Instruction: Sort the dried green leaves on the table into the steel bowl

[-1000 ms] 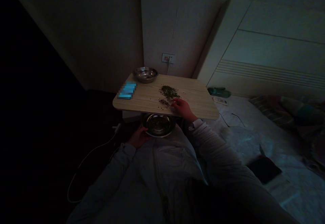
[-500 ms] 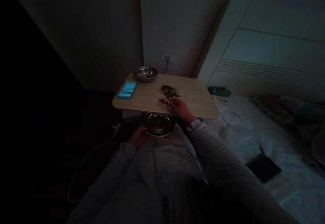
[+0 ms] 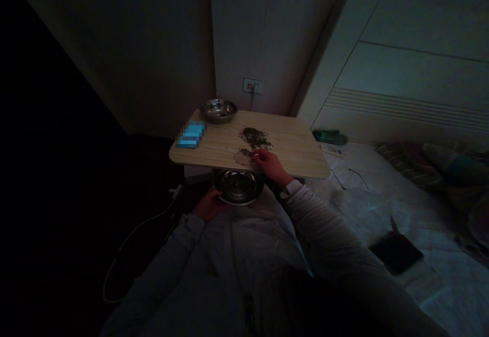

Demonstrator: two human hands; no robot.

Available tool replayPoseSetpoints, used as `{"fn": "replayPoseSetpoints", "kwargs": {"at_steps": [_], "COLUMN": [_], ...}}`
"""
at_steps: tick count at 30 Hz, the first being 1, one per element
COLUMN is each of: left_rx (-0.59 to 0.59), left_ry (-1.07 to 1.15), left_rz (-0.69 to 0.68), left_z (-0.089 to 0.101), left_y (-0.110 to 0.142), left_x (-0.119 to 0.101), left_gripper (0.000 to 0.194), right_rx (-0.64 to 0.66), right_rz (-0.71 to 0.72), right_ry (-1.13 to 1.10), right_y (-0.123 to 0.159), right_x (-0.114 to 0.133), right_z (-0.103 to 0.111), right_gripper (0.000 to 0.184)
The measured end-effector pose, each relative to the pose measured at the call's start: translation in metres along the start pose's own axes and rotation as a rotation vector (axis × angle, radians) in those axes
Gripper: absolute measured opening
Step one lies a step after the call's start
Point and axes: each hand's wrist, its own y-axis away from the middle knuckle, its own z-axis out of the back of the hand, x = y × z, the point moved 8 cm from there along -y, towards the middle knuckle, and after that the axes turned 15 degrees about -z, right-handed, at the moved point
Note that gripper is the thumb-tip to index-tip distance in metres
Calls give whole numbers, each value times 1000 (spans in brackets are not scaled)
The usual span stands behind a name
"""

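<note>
My left hand (image 3: 208, 205) grips the rim of a steel bowl (image 3: 238, 186) held just below the near edge of a small wooden table (image 3: 298, 153). My right hand (image 3: 268, 164) rests on the table near that edge, fingers curled against a small heap of dark bits (image 3: 244, 153) it is pushing toward the bowl. A larger pile of dark green bits (image 3: 254, 136) lies further back on the table. The room is very dim.
A second steel bowl (image 3: 218, 110) stands at the table's far left corner, a glowing blue phone (image 3: 190, 135) beside it. A wall socket (image 3: 252, 86) with a cable is behind. A bed with a dark flat object (image 3: 396, 252) lies to the right; a white cable (image 3: 130, 240) runs on the floor.
My right hand has slid left and toward the near edge, dragging a small heap of bits away from the big pile. The left hand and bowl stayed put.
</note>
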Motion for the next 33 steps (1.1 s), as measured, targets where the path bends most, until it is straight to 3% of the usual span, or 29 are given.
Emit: {"fn": "replayPoseSetpoints", "kwargs": {"at_steps": [6,23,33], "left_rx": [-7,2,-38], "left_ry": [4,-4,18], "left_rz": [-7,-18,-23], "left_z": [0,0,-2], "left_y": [0,0,2], "left_x": [-1,0,-4], "left_gripper": [59,57,45], "right_rx": [-19,-152,-58], "right_rz": [40,-52,4], "right_ry": [37,49,12], "right_y": [-3,-22,-16], "right_x": [0,-18,-1], "right_z": [1,23,3], "right_gripper": [25,27,21]}}
